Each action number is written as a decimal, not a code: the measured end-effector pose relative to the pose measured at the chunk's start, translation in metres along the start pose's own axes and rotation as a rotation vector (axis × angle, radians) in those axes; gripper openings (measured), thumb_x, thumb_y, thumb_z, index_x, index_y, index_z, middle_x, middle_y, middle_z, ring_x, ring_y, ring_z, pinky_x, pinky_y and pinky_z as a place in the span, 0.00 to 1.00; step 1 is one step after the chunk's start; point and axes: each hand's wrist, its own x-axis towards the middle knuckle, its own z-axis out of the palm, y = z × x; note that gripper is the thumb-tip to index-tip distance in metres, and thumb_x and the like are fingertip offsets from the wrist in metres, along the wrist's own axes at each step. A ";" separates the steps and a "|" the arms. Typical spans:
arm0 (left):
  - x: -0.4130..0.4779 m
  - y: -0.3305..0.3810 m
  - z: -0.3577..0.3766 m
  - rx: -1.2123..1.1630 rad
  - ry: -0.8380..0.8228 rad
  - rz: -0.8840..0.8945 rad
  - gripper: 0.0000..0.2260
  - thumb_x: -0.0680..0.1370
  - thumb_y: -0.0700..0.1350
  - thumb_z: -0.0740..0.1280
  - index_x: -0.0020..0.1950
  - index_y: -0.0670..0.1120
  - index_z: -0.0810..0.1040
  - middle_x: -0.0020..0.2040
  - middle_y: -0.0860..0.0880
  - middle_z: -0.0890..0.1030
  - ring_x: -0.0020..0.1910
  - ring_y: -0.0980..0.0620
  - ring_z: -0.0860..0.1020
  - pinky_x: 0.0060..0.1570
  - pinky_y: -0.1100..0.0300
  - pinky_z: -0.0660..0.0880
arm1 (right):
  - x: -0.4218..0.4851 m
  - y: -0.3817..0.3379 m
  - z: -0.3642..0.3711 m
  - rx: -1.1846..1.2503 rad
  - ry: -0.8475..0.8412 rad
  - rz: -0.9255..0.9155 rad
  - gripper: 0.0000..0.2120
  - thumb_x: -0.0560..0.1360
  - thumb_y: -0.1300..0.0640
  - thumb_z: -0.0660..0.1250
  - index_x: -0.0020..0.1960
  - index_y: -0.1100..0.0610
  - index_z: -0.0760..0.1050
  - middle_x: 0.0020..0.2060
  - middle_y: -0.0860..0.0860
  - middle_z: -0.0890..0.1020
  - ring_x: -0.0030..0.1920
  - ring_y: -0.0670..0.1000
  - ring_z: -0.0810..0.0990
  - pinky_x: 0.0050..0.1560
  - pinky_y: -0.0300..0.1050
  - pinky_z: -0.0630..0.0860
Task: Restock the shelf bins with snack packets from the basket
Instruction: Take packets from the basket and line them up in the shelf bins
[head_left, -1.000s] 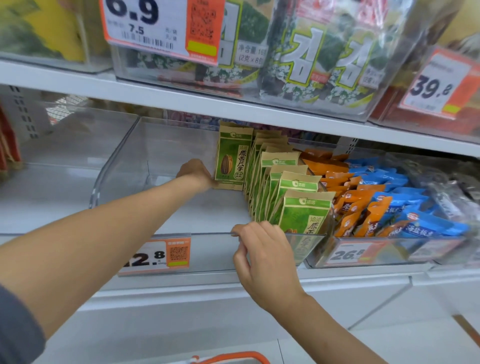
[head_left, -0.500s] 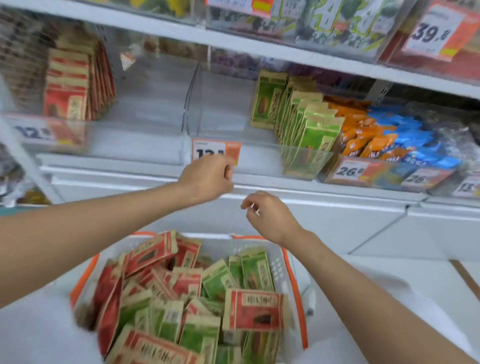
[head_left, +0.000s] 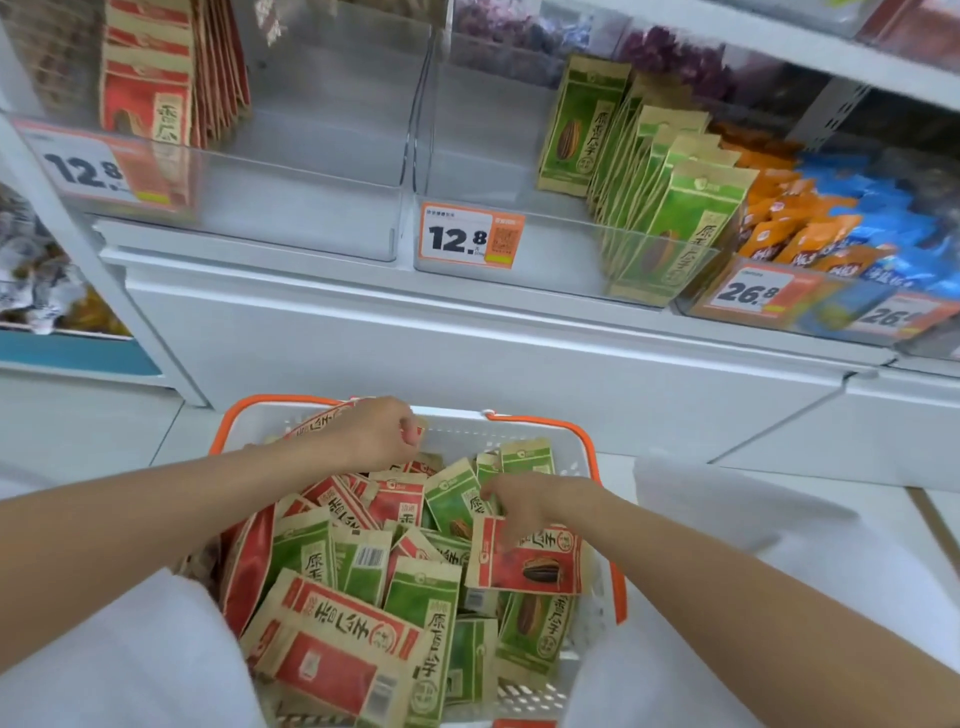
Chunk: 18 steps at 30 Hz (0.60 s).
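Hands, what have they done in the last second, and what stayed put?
Both hands dropped from the clear shelf bin into the basket: the left hand left the upright green packet, the right hand left the bin's front edge. Both now reach among loose packets; any grip is unclear. The bin's packets stayed put.

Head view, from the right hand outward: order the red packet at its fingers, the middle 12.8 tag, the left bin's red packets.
1. Red packet, in the basket, at the right hand.
2. 12.8 tag, middle bin front.
3. Shelved red packets, left bin.
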 end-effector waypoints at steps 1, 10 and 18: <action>-0.003 -0.002 0.001 -0.007 -0.018 -0.016 0.03 0.75 0.40 0.68 0.44 0.48 0.80 0.42 0.55 0.79 0.41 0.58 0.77 0.41 0.62 0.74 | 0.001 0.001 0.006 -0.017 -0.019 -0.002 0.24 0.72 0.56 0.73 0.65 0.57 0.70 0.58 0.56 0.76 0.59 0.57 0.74 0.53 0.46 0.72; -0.005 0.000 -0.008 -0.414 -0.082 -0.062 0.09 0.78 0.43 0.65 0.59 0.46 0.75 0.52 0.49 0.80 0.53 0.46 0.81 0.50 0.50 0.80 | -0.024 0.005 -0.066 0.813 0.570 -0.241 0.07 0.78 0.64 0.66 0.41 0.62 0.73 0.28 0.45 0.78 0.33 0.46 0.77 0.38 0.41 0.74; -0.015 0.014 -0.048 -0.866 -0.092 -0.011 0.12 0.81 0.44 0.60 0.59 0.43 0.79 0.53 0.46 0.84 0.51 0.51 0.83 0.50 0.57 0.79 | -0.040 -0.022 -0.091 1.349 0.930 -0.251 0.07 0.77 0.66 0.67 0.42 0.63 0.71 0.36 0.57 0.83 0.37 0.49 0.84 0.41 0.44 0.82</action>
